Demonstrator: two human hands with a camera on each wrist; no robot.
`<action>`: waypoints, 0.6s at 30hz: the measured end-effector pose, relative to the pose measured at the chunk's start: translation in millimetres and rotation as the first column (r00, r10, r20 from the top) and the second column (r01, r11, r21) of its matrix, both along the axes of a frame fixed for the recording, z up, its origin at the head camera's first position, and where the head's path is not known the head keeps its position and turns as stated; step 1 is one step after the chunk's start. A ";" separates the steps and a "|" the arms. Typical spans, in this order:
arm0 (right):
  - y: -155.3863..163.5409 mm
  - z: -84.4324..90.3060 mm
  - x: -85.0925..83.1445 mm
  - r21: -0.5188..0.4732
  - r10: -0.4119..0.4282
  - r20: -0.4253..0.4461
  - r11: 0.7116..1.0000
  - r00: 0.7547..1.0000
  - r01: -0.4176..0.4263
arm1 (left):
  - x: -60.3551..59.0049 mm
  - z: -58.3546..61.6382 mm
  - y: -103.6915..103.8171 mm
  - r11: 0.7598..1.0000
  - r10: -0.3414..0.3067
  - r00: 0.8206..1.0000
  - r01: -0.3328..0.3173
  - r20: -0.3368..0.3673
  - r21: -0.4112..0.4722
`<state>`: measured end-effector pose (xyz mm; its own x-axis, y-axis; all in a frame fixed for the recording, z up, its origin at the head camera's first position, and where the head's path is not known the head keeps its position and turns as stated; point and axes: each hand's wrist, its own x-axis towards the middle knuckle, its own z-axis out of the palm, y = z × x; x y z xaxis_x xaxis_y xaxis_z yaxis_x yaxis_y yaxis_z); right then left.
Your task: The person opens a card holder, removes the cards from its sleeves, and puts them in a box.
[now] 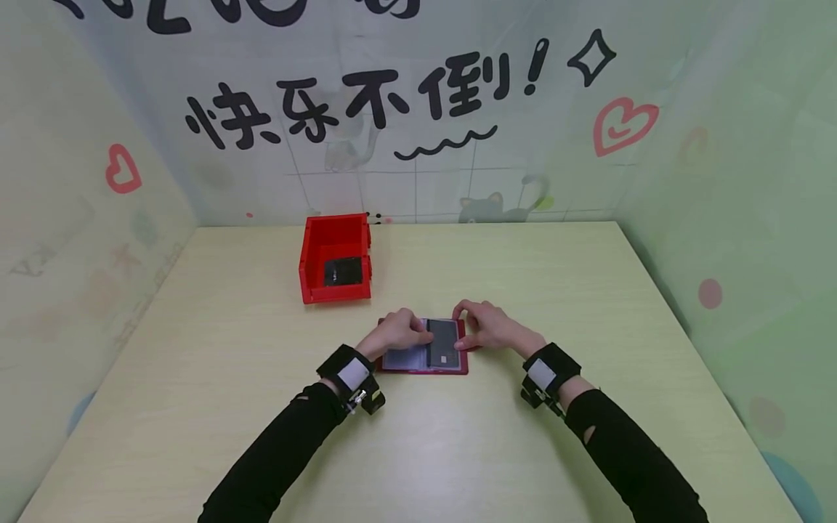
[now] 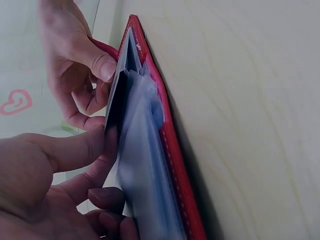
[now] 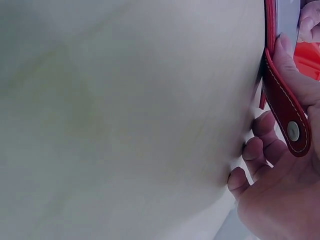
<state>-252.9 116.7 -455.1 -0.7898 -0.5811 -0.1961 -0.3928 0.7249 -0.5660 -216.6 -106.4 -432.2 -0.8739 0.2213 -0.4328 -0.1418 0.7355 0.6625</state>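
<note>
A red card wallet (image 1: pixel 451 367) lies open on the table in front of me, its clear plastic sleeves (image 2: pixel 145 150) fanned out. A dark card (image 1: pixel 442 341) stands partly in a sleeve. My left hand (image 1: pixel 418 335) pinches the card's left edge; in the left wrist view its thumb (image 2: pixel 85 145) presses the card (image 2: pixel 113 112) with curled fingers beneath. My right hand (image 1: pixel 467 335) grips the wallet's right flap. In the right wrist view its thumb lies along the red snap strap (image 3: pixel 290 125) and the fingers (image 3: pixel 252 150) curl under it.
A red open bin (image 1: pixel 314 254) stands at the back left of the pale table (image 1: pixel 588 290), with a black flat object (image 1: pixel 343 271) inside. Printed walls close the table on three sides.
</note>
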 end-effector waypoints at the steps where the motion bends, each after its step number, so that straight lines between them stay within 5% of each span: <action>1: 0.6 -0.1 -0.3 0.003 0.003 -0.003 1.000 1.000 -0.003 | -0.3 -0.4 0.3 1.000 0.002 1.000 -0.002 -0.001 -0.001; 18: -2.5 5.4 -0.7 0.051 0.009 0.013 0.999 1.000 -0.010 | 0.0 4.4 -8.4 1.000 -0.011 1.000 0.011 -0.005 -0.011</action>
